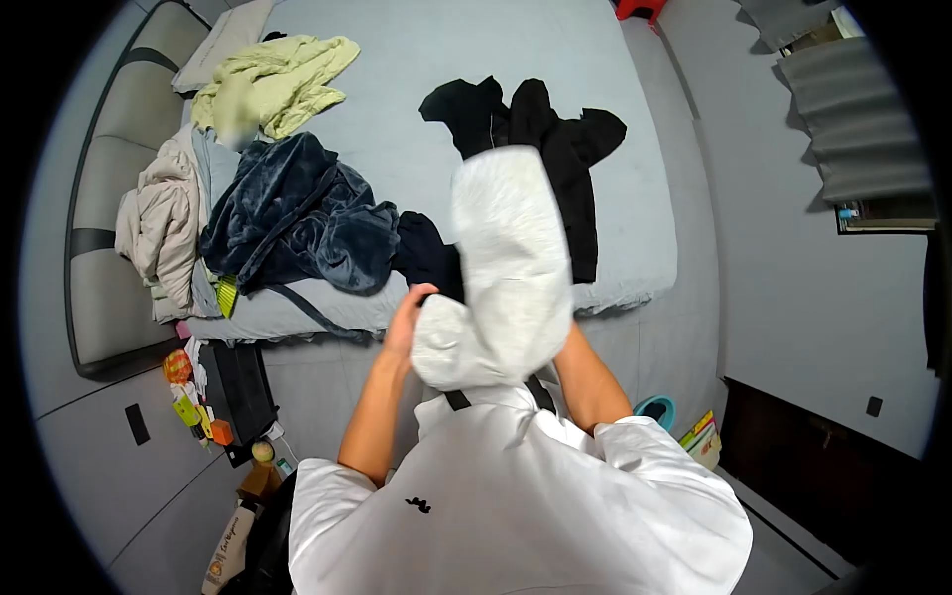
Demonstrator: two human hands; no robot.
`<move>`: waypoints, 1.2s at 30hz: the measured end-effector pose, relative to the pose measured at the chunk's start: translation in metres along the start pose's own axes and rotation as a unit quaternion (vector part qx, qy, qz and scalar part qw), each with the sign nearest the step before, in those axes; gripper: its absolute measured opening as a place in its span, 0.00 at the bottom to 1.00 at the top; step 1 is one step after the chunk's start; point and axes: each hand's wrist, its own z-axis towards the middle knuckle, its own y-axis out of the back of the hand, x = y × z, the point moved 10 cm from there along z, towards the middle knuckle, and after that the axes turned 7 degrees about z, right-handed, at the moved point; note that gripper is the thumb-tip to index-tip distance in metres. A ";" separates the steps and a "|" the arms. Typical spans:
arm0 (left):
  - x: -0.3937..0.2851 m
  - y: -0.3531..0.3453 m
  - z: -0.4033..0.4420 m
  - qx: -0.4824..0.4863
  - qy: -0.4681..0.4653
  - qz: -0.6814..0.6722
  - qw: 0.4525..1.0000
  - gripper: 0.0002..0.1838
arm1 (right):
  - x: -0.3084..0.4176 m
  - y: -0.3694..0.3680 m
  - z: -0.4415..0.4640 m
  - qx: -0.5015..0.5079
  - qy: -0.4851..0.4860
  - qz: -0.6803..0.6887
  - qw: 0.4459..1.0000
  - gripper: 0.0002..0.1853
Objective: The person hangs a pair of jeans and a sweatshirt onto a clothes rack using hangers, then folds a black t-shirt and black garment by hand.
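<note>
A white cloth bundle [511, 258], partly blurred, is held up in front of my chest, above the near edge of the bed. At its lower left edge is my left hand [409, 315], with its fingers bent against the cloth. My right hand is behind the bundle's right side; only the forearm and wrist show, and its fingers are hidden. Beyond the bundle, black garments [570, 149] lie spread on the bed. A dark navy cloth [426, 253] lies just left of the bundle.
On the bed [397, 59] are a dark blue plush blanket [307, 213], a yellow-green cloth [288, 79], a beige quilt [164, 213] and a pillow [226, 42]. A black box [238, 387] and small items stand at the lower left. A blue basin [656, 409] is at the right.
</note>
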 end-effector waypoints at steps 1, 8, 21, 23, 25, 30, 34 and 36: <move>-0.012 -0.009 -0.012 -0.043 -0.019 0.000 0.999 0.20 | -0.015 -0.012 0.004 0.040 -0.014 -0.059 0.997 0.20; 0.069 0.013 0.002 -0.158 -0.041 -0.031 0.986 0.28 | -0.122 -0.051 0.004 0.269 -0.062 -0.289 0.917 0.22; 0.003 -0.052 0.030 -0.215 -0.148 -0.031 0.965 0.38 | 0.019 -0.014 -0.005 0.282 -0.189 -0.260 0.904 0.25; -0.008 -0.037 0.037 -0.240 -0.161 0.036 0.957 0.38 | 0.031 -0.018 0.006 0.270 -0.147 -0.314 0.898 0.23; -0.054 -0.022 0.021 -0.284 -0.150 0.322 0.891 0.37 | 0.047 -0.025 0.023 0.221 -0.123 -0.242 0.937 0.22; -0.142 0.017 -0.083 -0.427 -0.325 0.347 0.769 0.24 | 0.070 -0.022 0.063 0.016 -0.113 0.208 0.971 0.23; -0.163 0.081 -0.131 -0.444 -0.416 0.124 0.784 0.19 | 0.055 -0.040 0.068 -0.019 -0.146 0.120 0.982 0.21; -0.163 0.070 -0.140 -0.409 -0.415 0.145 0.800 0.19 | 0.040 -0.053 0.069 -0.002 -0.155 0.102 0.983 0.20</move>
